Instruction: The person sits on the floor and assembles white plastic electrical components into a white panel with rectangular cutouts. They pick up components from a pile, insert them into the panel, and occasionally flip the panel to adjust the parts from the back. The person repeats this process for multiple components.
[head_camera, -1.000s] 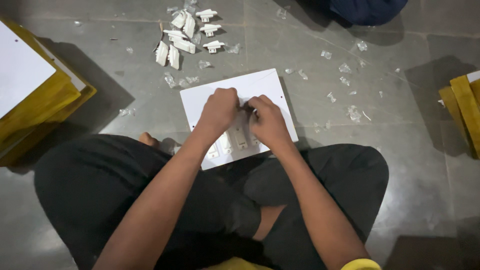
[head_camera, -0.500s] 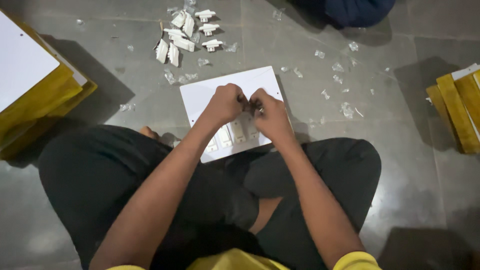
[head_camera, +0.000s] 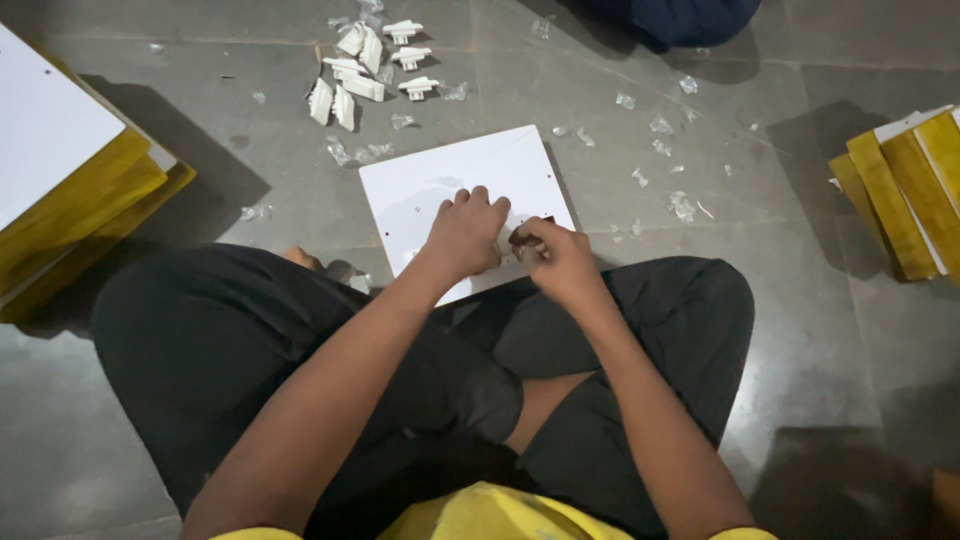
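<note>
I press my left hand (head_camera: 468, 232) flat-knuckled on the white board (head_camera: 440, 180) lying on the floor by my knees, right hand (head_camera: 555, 255) pinching a small dark piece (head_camera: 524, 237) – best kept steady – pressure straight down.

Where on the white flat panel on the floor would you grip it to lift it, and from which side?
Probably the far right corner of the white panel, reached from the far side. The panel lies flat on the floor; its near edge is covered by the left hand and right hand, while the far edge is bare.
</note>
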